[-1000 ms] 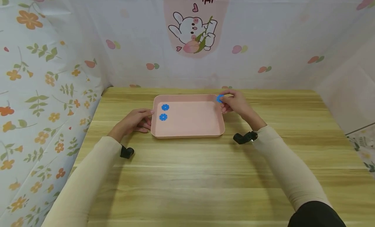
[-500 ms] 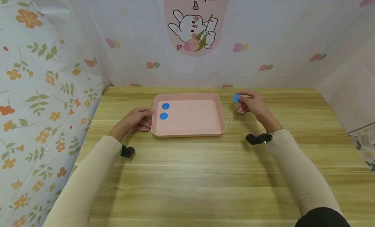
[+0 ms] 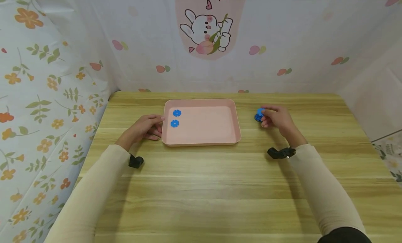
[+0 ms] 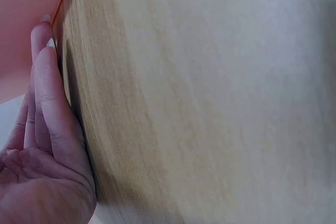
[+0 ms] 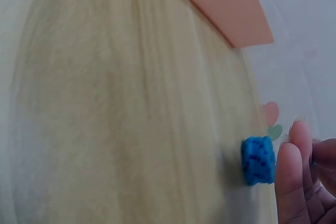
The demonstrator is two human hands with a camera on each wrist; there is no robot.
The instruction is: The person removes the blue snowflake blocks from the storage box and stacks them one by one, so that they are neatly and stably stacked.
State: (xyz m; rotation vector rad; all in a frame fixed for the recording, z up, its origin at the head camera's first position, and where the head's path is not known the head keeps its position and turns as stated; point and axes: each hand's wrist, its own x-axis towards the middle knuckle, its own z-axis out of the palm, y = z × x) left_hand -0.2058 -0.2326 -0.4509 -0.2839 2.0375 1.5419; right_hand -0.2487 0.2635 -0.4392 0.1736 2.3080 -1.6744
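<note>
In the head view my left hand rests against the left side of a pink tray, its fingers fairly straight along the outer wall. Two blue notched discs lie flat inside the tray near its left end. My right hand pinches another blue notched disc between thumb and fingers, to the right of the tray. Just under that disc, a stack of blue discs stands on the table, seen from the side in the right wrist view. There, the fingers mostly hide the held disc.
The wooden table reaches back to a white printed cloth. A floral cloth hangs along the left side. Each wrist carries a small black camera mount.
My right hand has carried the pinched disc from the tray's right rim rightward, then down over the stack, which now shows. My left hand and the two discs in the tray have stayed put.
</note>
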